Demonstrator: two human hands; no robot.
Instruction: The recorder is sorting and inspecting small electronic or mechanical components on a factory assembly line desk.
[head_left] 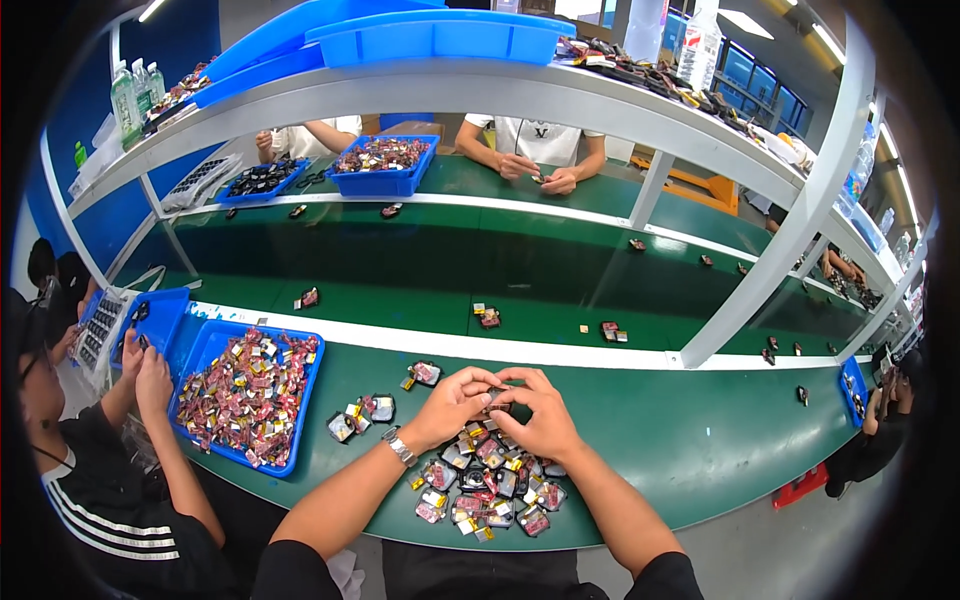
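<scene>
My left hand (pixel 452 408) and my right hand (pixel 546 418) meet above the near table edge, fingers curled round one small electronic module (pixel 497 398). It looks dark-cased with a reddish part, but my fingers cover most of it. Right beneath them lies a pile of similar modules (pixel 480 484) with red circuit boards, grey-and-black casings and yellow-and-white pieces. A single module (pixel 425 374) rests beyond my left wrist, which wears a metal watch (pixel 399 447). A small cluster of modules (pixel 362 414) sits left of that forearm.
A blue tray (pixel 311 392) heaped with red boards stands at my left, beside a co-worker (pixel 110 470) handling a small part. Beyond a white rail (pixel 430 341), spaced modules (pixel 487 316) lie on a green belt (pixel 400 260). A metal shelf (pixel 420 92) spans overhead; another person works opposite.
</scene>
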